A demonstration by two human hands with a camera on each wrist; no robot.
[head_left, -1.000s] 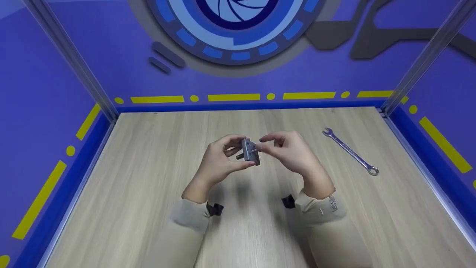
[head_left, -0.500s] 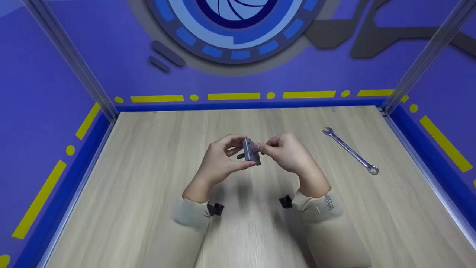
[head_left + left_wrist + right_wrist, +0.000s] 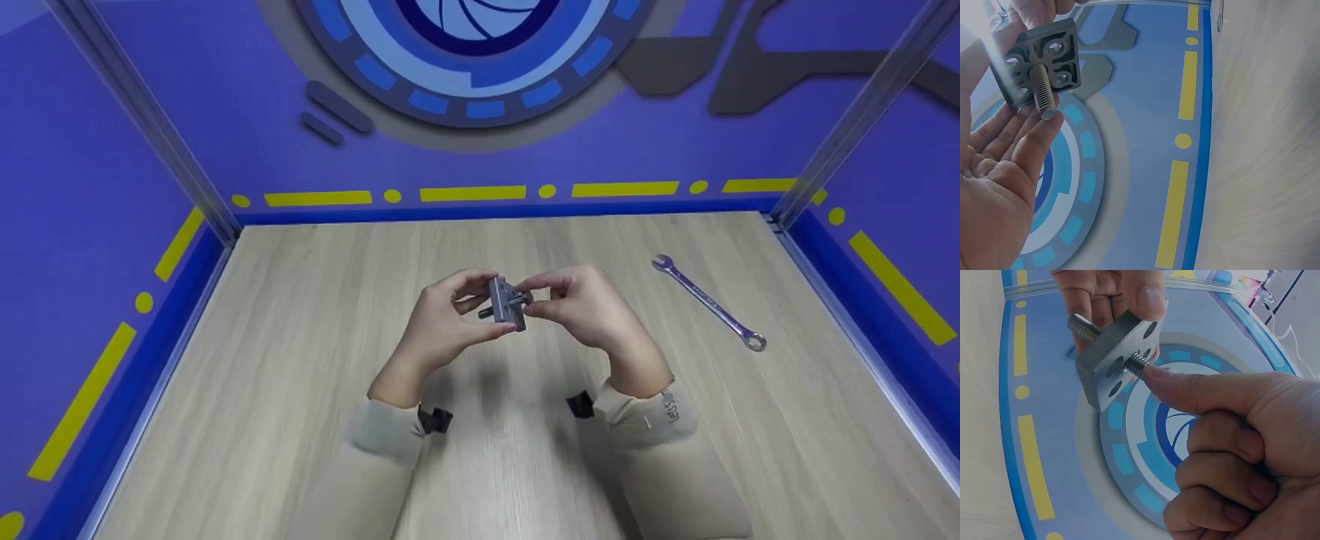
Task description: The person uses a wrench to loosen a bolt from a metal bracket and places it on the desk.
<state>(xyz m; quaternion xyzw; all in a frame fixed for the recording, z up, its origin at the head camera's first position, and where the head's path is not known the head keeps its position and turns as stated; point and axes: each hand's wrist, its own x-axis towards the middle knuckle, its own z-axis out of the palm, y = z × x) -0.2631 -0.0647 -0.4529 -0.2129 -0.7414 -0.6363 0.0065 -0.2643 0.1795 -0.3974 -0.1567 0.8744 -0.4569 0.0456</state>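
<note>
Head: right grip (image 3: 589, 306) now wider

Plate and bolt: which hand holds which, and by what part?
Left hand holds the plate by opposite edges; right hand pinches the bolt at the end nearest that hand.

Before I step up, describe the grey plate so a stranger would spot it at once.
Start at the wood-grained table and look above its middle, where the person's left hand grips the plate at its edges. It is the squarish piece with round holes; unlike the long, slim wrench lying to the right, it has a threaded rod sticking out of both faces.
</note>
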